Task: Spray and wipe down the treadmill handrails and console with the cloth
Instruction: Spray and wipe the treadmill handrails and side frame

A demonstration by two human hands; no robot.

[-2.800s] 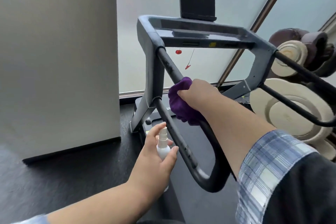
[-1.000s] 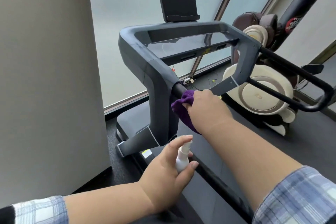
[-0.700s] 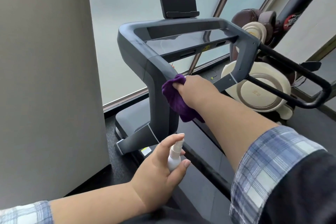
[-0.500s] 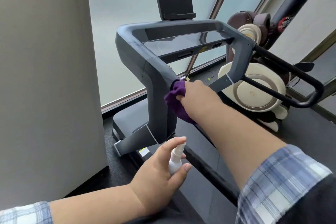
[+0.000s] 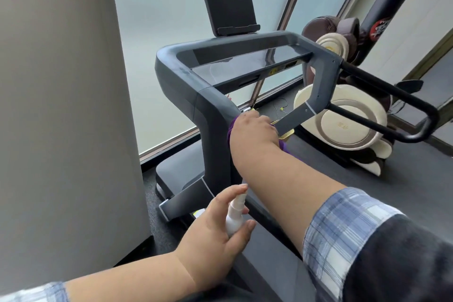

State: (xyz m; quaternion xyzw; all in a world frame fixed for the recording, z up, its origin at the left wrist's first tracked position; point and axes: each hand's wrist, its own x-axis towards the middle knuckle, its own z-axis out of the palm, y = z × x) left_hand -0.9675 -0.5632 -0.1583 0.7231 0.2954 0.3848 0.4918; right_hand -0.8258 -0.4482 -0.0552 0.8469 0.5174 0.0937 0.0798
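While the right hand (image 5: 255, 127) grips the cloth (image 5: 230, 131) round the top of the near handrail, probably right at its joint with the console (image 5: 245, 61), the rail runs down toward the viewer, so wiping goes along it; the left hand (image 5: 215, 235) clasps the spray bottle (image 5: 234, 216) just below

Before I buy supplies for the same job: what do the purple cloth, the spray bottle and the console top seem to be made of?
Purple cloth: soft fabric, perhaps microfibre; it bunches under the right hand.
Spray bottle in the left hand: white plastic, smooth, faintly shiny.
Console top: dark glossy panel, glass or plastic; it mirrors the window. Its frame looks like matte grey plastic.
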